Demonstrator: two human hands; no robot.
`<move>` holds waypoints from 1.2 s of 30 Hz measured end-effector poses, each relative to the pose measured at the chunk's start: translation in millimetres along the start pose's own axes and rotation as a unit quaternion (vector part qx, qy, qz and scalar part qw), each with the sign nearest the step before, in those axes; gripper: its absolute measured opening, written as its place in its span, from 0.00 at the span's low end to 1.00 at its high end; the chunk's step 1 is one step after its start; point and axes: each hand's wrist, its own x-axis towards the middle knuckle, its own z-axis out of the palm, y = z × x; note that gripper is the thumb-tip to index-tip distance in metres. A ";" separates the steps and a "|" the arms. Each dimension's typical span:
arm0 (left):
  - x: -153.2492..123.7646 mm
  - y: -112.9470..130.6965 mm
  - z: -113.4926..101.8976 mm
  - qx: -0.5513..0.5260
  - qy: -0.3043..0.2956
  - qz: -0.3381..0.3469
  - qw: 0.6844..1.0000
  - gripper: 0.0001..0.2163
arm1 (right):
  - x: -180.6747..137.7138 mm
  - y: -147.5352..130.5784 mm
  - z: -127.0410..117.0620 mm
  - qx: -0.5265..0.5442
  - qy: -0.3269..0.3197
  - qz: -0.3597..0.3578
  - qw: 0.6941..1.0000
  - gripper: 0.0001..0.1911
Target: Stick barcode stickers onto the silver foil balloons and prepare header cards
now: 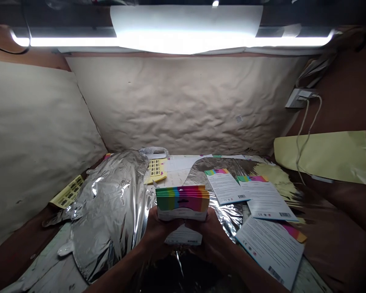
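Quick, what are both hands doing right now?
Left hand: closed on one side of the rainbow-topped stack.
Right hand: closed on the stack's other side.

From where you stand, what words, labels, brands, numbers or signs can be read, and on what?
"CE": on the near packet at right, the middle packet and the far packet.
Too small to read: those packets' paragraphs and lettering on the held stack.
Too blurred: print on the left yellow sheet and the back yellow sheet.
No brand or number is legible.
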 end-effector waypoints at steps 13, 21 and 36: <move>-2.7 -0.4 1.5 -0.031 -0.029 -0.013 0.999 0.14 | 3.4 -4.0 -3.0 -0.023 -0.012 -0.023 0.999 0.20; -2.7 -2.2 2.6 -0.032 -0.041 -0.011 0.999 0.18 | 4.1 -2.7 -3.7 -0.032 0.010 -0.068 0.997 0.20; 29.9 -9.1 -20.2 -0.364 -0.073 -0.235 0.898 0.18 | -2.8 -10.7 -15.3 0.164 -0.037 0.027 0.985 0.20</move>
